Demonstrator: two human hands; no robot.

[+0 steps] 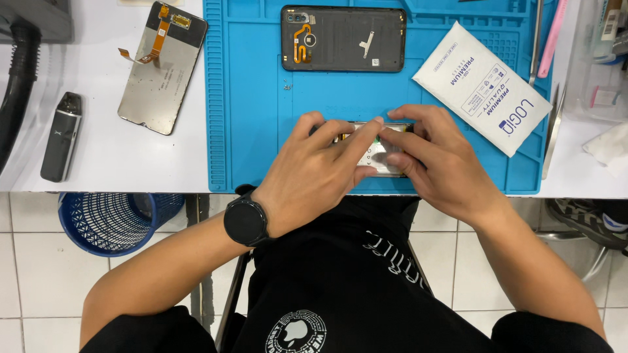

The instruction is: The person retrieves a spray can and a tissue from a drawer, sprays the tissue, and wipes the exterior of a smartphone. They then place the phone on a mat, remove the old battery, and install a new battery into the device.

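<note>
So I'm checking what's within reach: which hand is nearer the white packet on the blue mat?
Right. The right hand lies just below-left of the white packet; the left hand is farther left, over the opened phone.

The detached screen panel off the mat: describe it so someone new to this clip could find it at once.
Start at the blue work mat on the white table, then look just past its left edge. The screen panel lies there tilted, showing its grey metallic back. An orange ribbon cable at its top sets it apart from the small dark device further left and the dark phone back cover on the mat.
</note>
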